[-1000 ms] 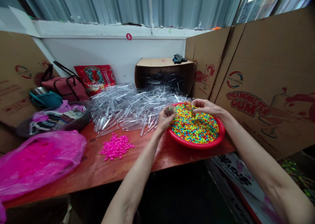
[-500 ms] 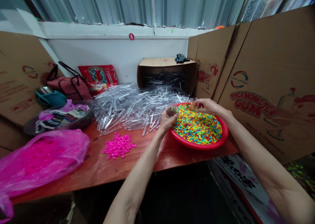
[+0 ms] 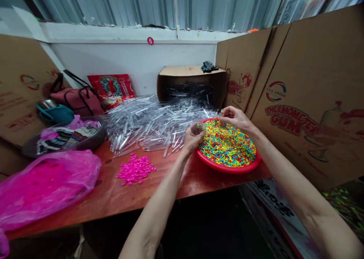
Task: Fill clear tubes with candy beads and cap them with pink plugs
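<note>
My left hand (image 3: 193, 139) is at the left rim of a red basin (image 3: 227, 170), its fingers wrapped round a small bundle of clear plastic tubes (image 3: 198, 128). The basin is full of small multicoloured candies (image 3: 230, 147). Over the basin's far side, my right hand (image 3: 236, 118) has thumb and fingers pinched together. Something orange-yellow shows at its fingertips, too small to make out. Behind both hands lies a big heap of empty clear tubes (image 3: 148, 124). Small pink caps (image 3: 136, 169) sit in a loose pile left of my left forearm.
A pink plastic bag (image 3: 54, 187) of more pink pieces lies on the red table (image 3: 113, 196) at left. Behind it are a dark basin (image 3: 99, 137) with cloth, a pink bag (image 3: 82, 101) and a red packet (image 3: 112, 90). Cardboard walls (image 3: 307, 80) stand right; an open carton (image 3: 182, 72) is behind.
My right hand has risen slightly and shifted a little left above the candies. My left hand keeps its hold on the tubes at the rim. The view has shifted slightly.
</note>
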### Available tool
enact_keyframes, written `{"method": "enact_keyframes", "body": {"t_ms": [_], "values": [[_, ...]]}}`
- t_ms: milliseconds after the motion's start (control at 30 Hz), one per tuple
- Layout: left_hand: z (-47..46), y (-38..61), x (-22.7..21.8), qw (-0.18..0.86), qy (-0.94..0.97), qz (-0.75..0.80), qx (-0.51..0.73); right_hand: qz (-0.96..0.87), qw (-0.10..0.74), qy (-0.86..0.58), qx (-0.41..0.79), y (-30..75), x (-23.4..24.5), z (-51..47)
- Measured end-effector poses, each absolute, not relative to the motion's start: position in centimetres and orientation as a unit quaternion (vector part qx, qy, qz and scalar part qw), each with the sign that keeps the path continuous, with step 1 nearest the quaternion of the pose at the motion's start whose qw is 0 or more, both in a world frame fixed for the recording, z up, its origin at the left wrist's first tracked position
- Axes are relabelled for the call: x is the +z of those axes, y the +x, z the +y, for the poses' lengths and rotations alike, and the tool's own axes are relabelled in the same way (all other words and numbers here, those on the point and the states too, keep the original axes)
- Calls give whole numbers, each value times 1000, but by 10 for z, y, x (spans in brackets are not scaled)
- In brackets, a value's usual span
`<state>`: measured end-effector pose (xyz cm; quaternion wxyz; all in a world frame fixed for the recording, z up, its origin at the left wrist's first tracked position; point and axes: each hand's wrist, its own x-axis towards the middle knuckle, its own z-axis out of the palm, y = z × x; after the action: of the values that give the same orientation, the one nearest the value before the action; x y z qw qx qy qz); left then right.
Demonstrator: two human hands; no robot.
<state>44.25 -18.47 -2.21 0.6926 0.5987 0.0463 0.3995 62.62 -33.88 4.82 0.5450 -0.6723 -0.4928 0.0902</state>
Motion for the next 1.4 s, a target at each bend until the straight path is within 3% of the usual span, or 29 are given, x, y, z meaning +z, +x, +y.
{"method": "enact_keyframes", "body": {"t_ms": [133,333,400,533,600,700,1000,1300,1400], "values": [[-185,442,-22,697,592,44,403,-484,519,-703,40,624,43,-310],[-184,442,-24,695,595,37,401,-517,329,-790,-3,611,17,-301],[-183,442,-25,690,598,40,405,-529,341,-777,15,614,18,-313],[-184,442,-23,684,607,61,400,-419,479,-771,-41,646,32,-339],[-185,441,-22,687,604,68,398,-347,509,-785,-54,668,35,-347],[-186,440,-20,690,599,74,399,-312,477,-821,-22,694,32,-348],[-185,441,-23,689,603,55,397,-515,327,-779,149,707,31,-327],[-187,439,-20,685,604,69,401,-472,436,-757,123,696,32,-332],[-187,439,-21,684,606,71,399,-479,416,-763,125,697,35,-328]]}}
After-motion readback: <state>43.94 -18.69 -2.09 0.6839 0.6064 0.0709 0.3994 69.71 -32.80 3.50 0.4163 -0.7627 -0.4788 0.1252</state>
